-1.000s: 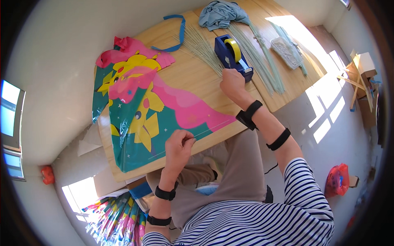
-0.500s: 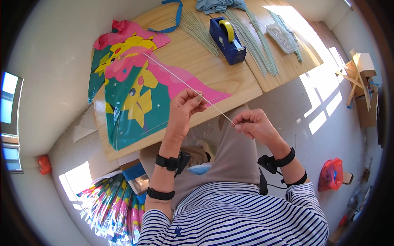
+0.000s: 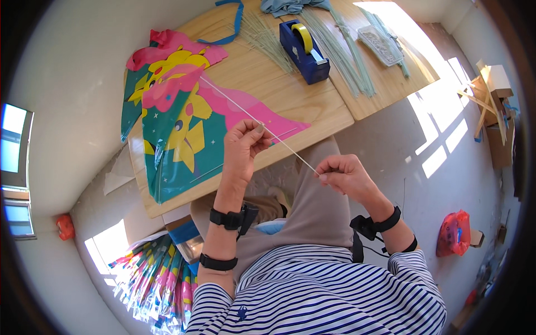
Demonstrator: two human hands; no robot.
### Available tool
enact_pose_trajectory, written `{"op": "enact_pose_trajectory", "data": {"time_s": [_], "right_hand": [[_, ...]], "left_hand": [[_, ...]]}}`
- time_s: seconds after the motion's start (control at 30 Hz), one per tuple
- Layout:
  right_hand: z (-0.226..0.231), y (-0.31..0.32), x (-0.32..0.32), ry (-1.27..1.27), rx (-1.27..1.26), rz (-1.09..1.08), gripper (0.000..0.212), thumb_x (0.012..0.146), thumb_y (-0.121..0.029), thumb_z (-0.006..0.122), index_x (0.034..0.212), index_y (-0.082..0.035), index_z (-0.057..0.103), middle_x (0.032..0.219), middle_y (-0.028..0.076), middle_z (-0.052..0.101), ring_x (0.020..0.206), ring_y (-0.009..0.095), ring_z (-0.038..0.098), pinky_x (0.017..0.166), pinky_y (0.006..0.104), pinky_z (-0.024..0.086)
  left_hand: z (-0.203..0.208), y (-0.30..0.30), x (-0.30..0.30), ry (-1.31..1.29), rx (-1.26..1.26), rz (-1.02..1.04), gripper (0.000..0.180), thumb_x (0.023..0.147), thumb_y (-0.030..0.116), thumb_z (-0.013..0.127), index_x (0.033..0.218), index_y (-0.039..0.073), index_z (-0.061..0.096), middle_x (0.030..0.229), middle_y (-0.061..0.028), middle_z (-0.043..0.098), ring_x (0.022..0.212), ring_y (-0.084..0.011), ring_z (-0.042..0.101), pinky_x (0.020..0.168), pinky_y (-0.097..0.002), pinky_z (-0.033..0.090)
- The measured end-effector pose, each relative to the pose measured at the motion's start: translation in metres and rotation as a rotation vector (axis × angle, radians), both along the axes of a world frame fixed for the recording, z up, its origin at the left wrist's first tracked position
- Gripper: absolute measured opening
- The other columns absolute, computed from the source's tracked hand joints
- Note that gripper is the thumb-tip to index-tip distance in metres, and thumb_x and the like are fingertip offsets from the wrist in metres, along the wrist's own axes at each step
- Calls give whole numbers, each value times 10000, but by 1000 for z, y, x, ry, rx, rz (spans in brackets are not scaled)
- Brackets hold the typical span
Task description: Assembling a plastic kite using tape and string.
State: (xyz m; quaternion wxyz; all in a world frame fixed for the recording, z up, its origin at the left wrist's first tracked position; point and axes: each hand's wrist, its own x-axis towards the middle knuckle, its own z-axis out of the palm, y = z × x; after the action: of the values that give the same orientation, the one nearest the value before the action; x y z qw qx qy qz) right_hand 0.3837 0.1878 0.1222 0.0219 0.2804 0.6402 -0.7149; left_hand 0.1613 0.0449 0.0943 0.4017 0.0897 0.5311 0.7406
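A thin white rod [image 3: 229, 99] slants from the printed sheet down toward me, pinched in both hands. My left hand [image 3: 243, 146] has thumb and fingers closed on its middle part, above the table's near edge. Closed on its near end is my right hand [image 3: 347, 174], out past the table edge over my lap. The rod's far end is over the pink part of a thin kite-like sheet [image 3: 216, 139], green and pink with yellow cartoon figures. The sheet lies partly folded on the wooden table [image 3: 262, 92]. Another thin rod lies along its near edge.
A blue tape dispenser [image 3: 312, 70] with yellow tape stands between loose pale rods [image 3: 268, 39] and more rods [image 3: 335, 47]. Beyond are a clear plastic tub [image 3: 381, 44] and blue cloth [image 3: 293, 5]. Wrapped colourful bundles [image 3: 159, 279] lie lower left; a red bag [image 3: 453, 234] is on the floor.
Both hands keep their pinch on the rod. My left hand has shifted slightly left, and my right hand slightly down. The view has shifted a little.
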Motion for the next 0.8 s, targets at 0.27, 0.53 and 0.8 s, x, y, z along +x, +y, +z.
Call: {"op": "enact_pose_trajectory", "data": {"time_s": [0.27, 0.53, 0.8], "right_hand": [[-22, 50, -42, 62, 195, -199, 200, 887, -103, 647, 1008, 54, 671, 719, 40, 633, 605, 89, 605, 525, 251, 472], [-31, 194, -176, -81, 454, -418, 256, 868, -136, 681, 1048, 42, 639, 835, 77, 640, 634, 139, 602, 548, 272, 504], [-28, 178, -159, 176, 67, -476, 135, 909, -89, 645, 918, 39, 602, 869, 100, 641, 728, 196, 679, 694, 310, 590]], "left_hand": [[-6, -15, -10, 53, -19, 65, 25, 944, 45, 595, 929, 33, 612, 798, -66, 658, 698, -137, 630, 674, -259, 546], [4, -24, 2, 43, -69, 2, 39, 924, 61, 605, 900, 29, 606, 794, -65, 655, 674, -125, 618, 658, -243, 519], [2, -22, 9, 22, -90, -42, 49, 933, 74, 594, 902, 38, 608, 804, -59, 655, 676, -119, 614, 675, -245, 523]]}}
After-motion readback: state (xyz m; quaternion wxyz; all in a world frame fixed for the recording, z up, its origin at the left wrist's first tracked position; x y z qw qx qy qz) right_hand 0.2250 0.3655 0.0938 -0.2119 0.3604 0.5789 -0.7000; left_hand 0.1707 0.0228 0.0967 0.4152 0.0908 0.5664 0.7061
